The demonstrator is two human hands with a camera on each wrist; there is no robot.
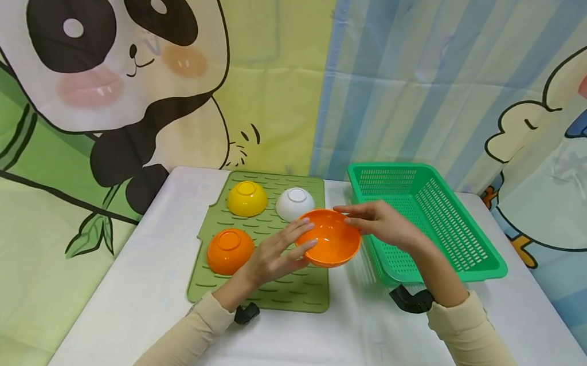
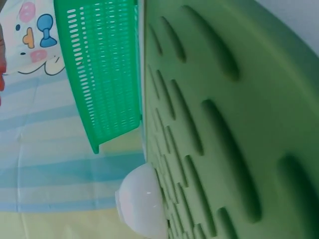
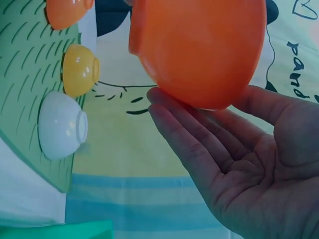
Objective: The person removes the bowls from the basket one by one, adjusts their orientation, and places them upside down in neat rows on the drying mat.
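Between both hands an orange bowl (image 1: 331,240) is held above the front right of the green mat, its hollow side facing the head camera. My left hand (image 1: 276,256) grips its left rim, with fingertips over the edge. At the upper right rim, my right hand (image 1: 380,225) holds the bowl between thumb and fingers. The right wrist view shows the bowl's outside (image 3: 204,50) against the fingers (image 3: 194,137). On the mat (image 1: 274,293), a second orange bowl (image 1: 230,251), a yellow bowl (image 1: 247,199) and a white bowl (image 1: 295,204) lie upside down.
A green plastic basket (image 1: 456,219) with slotted walls stands on the right of the white-covered table (image 1: 342,348), close to my right forearm. Behind the table hangs a printed curtain (image 1: 292,74) with a panda and a duck-like figure.
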